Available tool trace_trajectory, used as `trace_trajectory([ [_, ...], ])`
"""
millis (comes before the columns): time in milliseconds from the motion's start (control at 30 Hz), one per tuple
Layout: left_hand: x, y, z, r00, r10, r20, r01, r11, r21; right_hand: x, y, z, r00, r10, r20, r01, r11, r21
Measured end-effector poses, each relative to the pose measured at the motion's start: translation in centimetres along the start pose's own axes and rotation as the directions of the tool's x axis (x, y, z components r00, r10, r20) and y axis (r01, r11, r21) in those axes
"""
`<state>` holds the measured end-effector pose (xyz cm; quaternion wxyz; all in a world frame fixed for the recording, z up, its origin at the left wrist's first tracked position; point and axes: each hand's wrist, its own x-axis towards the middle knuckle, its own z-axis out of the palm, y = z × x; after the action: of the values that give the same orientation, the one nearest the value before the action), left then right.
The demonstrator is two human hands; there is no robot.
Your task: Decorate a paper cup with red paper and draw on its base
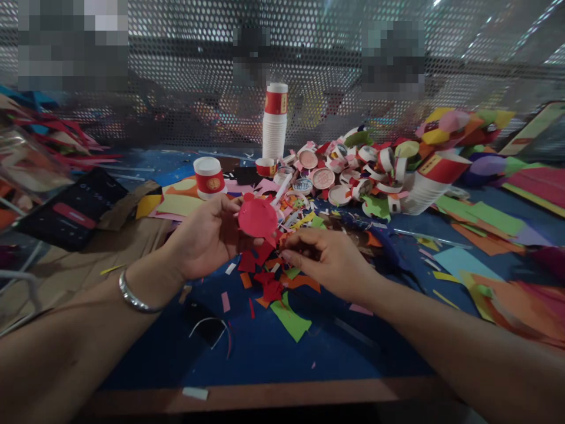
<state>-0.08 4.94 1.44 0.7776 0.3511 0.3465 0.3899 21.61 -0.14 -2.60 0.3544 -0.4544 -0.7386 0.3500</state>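
Head view: left hand (209,235) has its grip closed on a red cutout (258,219), thumb and fingers at its left edge. Cutout is up in front of the scrap pile, above the surface (154,365). Right hand (329,259) is at the cutout's lower right, fingers curled, thumb near the index; can't tell if that grip has anything. Green scrap (291,318) below the hands. Cup (209,185) upright behind left hand, cup stack (274,135) farther back. Phone (66,212) at far left, tilted.
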Motion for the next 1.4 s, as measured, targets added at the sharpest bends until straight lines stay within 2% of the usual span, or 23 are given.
trace_trajectory([
  [100, -0.1, -0.3, -0.1, 0.998, -0.023, 0.06, 0.022, 1.0, 0.02, -0.2, -0.3, 0.2, 0.999, -0.028, -0.028, 0.027, 0.999, -0.02],
  [300, -0.3, -0.9, -0.3, 0.98, -0.084, 0.181, 0.073, 0.995, 0.067, -0.4, -0.5, -0.3, 0.966, -0.041, -0.255, 0.05, 0.998, 0.028],
  [367, -0.4, -1.1, -0.2, 0.973, -0.097, 0.21, 0.084, 0.994, 0.07, -0.4, -0.4, -0.4, 0.959, -0.03, -0.283, 0.043, 0.998, 0.041],
  [533, -0.6, -1.3, 0.0, 0.967, -0.148, 0.208, 0.134, 0.988, 0.079, -0.4, -0.6, -0.3, 0.97, -0.004, -0.242, 0.036, 0.991, 0.13],
  [800, -0.8, -1.7, -0.1, 0.942, -0.172, 0.287, 0.125, 0.977, 0.175, -0.4, -0.6, -0.3, 0.977, 0.012, -0.213, 0.017, 0.991, 0.134],
  [1167, -1.0, -1.4, 0.5, 0.961, -0.181, 0.21, 0.149, 0.976, 0.16, -0.4, -0.5, -0.3, 0.968, -0.059, -0.242, 0.085, 0.992, 0.096],
  [1400, -0.9, -1.4, 0.6, 0.967, -0.17, 0.192, 0.14, 0.977, 0.161, -0.3, -0.7, -0.5, 0.975, -0.027, -0.219, 0.06, 0.987, 0.147],
])
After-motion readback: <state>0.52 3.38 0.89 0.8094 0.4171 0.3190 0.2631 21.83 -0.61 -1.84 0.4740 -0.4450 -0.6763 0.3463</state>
